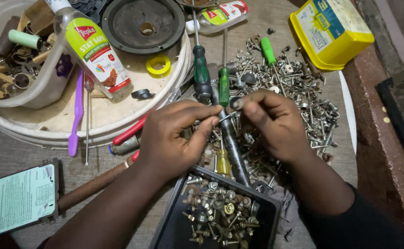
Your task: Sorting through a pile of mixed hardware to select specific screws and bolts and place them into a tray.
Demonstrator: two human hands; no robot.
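My left hand (pixel 176 136) and my right hand (pixel 271 122) meet over a heap of loose screws and bolts (pixel 298 97). Together their fingertips pinch one small silver screw (pixel 226 117). Just beneath them lie green-handled screwdrivers (pixel 202 74) and a dark tool shaft (pixel 232 147). Near my wrists sits a black tray (pixel 172 226) holding several sorted bolts, nuts and washers.
A white round tub (pixel 96 129) at upper left holds a clear sanitizer bottle (pixel 93 48), a black speaker part (pixel 142 23), a yellow tape ring (pixel 158 65) and a purple tool (pixel 76 115). A yellow plastic box (pixel 331 30) stands upper right. A flat device with a pale label (pixel 17 200) lies lower left.
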